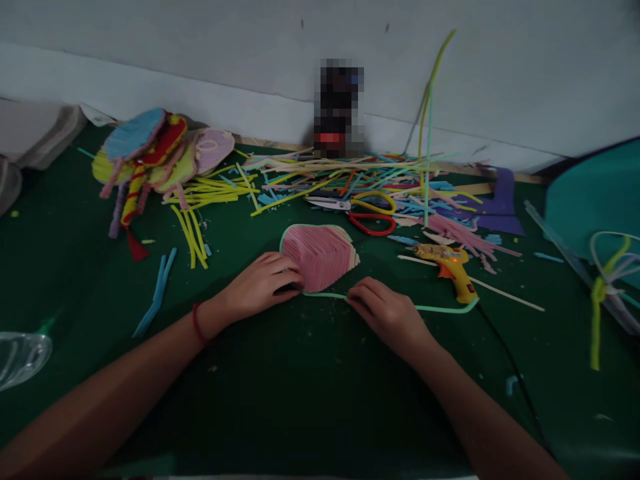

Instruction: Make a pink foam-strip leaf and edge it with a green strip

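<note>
A pink striped fan-shaped piece (pixel 320 257) lies flat on the green table, a pale green strip along its left edge. My left hand (pixel 270 281) is closed at its lower left edge, fingertips pressing the piece and the strip there. From that edge the pale green strip (pixel 447 309) runs right along the table, passing under my right hand (pixel 383 303), whose fingers pinch it a little right of the piece. The strip's far end bends up beside a yellow glue gun (pixel 453 267).
Scissors (pixel 370 213) with yellow and red handles lie behind the piece, among many colored strips (pixel 300 180). Finished fan shapes (pixel 135 137) are stacked back left. A black cord (pixel 510 360) trails from the glue gun. A clear plastic object (pixel 23 353) is at left, a teal chair (pixel 595 193) at right.
</note>
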A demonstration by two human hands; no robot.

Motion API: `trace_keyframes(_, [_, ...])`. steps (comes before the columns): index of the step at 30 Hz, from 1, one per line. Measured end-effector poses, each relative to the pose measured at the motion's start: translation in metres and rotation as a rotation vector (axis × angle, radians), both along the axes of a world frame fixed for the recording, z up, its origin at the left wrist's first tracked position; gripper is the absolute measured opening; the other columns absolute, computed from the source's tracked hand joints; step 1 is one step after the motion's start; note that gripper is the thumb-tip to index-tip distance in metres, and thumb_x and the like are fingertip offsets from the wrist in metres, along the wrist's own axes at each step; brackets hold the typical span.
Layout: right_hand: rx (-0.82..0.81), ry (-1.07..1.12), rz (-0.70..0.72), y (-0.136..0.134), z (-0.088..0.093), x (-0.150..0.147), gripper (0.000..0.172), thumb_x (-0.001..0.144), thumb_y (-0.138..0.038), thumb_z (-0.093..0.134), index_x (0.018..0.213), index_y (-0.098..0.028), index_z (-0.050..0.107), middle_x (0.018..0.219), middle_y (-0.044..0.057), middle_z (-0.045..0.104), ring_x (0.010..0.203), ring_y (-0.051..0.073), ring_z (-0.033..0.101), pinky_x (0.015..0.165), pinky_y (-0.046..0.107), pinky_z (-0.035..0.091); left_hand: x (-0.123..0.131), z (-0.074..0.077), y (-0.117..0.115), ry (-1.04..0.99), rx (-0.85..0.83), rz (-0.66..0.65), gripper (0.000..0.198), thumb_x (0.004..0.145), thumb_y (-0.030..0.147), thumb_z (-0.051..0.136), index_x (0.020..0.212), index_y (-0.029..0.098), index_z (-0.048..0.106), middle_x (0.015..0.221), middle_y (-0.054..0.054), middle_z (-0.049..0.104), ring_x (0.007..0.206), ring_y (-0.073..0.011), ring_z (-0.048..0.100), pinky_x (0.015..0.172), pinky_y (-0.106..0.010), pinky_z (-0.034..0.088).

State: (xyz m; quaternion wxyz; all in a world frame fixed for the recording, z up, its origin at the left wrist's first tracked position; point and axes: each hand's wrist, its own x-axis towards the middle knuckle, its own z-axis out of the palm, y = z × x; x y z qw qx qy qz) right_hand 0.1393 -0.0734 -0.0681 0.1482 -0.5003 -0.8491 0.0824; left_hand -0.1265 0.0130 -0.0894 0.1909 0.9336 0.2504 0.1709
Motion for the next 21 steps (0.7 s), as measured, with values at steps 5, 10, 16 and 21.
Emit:
trace_keyframes(5, [0.002,-0.003,-0.002,0.0017,-0.0025,0.001,0.021,0.097,-0.021,0.04,0.093,-0.019,0.061,0.092,0.009,0.066,0.079,0.017,0.063,0.061,0.026,0.049,-0.0001,0.0012,-0.0006,0.021,0.012,-0.02,0.015,0.091,0.029,0.056,0.101,0.023,0.066,0.108,-0.004,0.065,0.103,-0.0183,0.057,0.096,-0.035,0.037])
trace_keyframes(10, [-0.011,0.027,-0.02,0.0024,-0.0049,0.0018,0.021,0.098,-0.023,0.04,0.094,-0.02,0.061,0.092,0.008,0.066,0.081,0.017,0.063,0.062,0.026,0.049,0.0006,0.0019,-0.0008,0.022,0.026,-0.07,0.023,0.095,0.027,0.049,0.11,0.028,0.066,0.111,-0.005,0.064,0.107,-0.0184,0.056,0.097,-0.036,0.037])
trace_keyframes(16, [-0.009,0.012,-0.017,0.0025,-0.0046,0.002,0.022,0.098,-0.023,0.04,0.094,-0.02,0.061,0.092,0.008,0.066,0.081,0.017,0.063,0.061,0.026,0.05,0.0023,0.0041,0.0013,0.032,0.038,-0.091,0.025,0.097,0.028,0.047,0.113,0.028,0.066,0.11,-0.003,0.065,0.106,-0.0176,0.056,0.097,-0.035,0.034])
trace_keyframes(21, [0.006,0.002,-0.007,0.0029,-0.0032,0.0017,0.021,0.098,-0.023,0.04,0.094,-0.018,0.061,0.093,0.008,0.066,0.081,0.017,0.063,0.061,0.026,0.05,0.0045,0.0045,0.0029,0.028,0.019,-0.086,0.023,0.096,0.031,0.048,0.109,0.029,0.067,0.106,-0.001,0.067,0.104,-0.0167,0.057,0.095,-0.033,0.032])
